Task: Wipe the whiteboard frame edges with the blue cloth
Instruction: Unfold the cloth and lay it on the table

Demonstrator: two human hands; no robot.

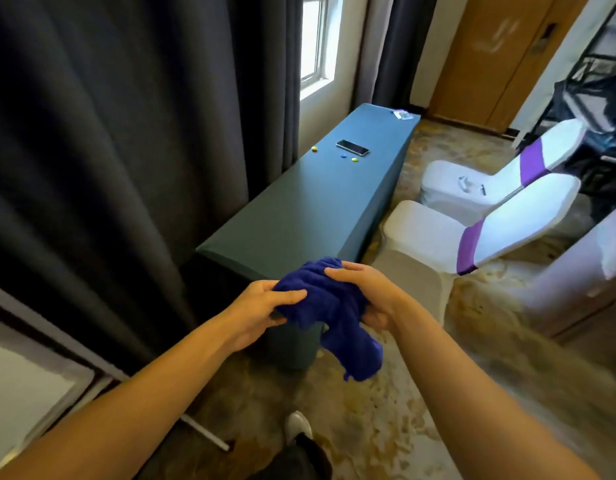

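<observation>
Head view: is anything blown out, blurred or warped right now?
Head view: the window is overexposed; the floor at lower right smears with motion blur; wide-angle bending curves the curtain; the blue cloth and both hands stay fairly sharp.

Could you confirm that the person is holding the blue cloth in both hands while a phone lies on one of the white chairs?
Not quite. The head view shows the phone lying on the green table, not on a chair. The rest holds: the left hand and right hand both grip the blue cloth.
</observation>
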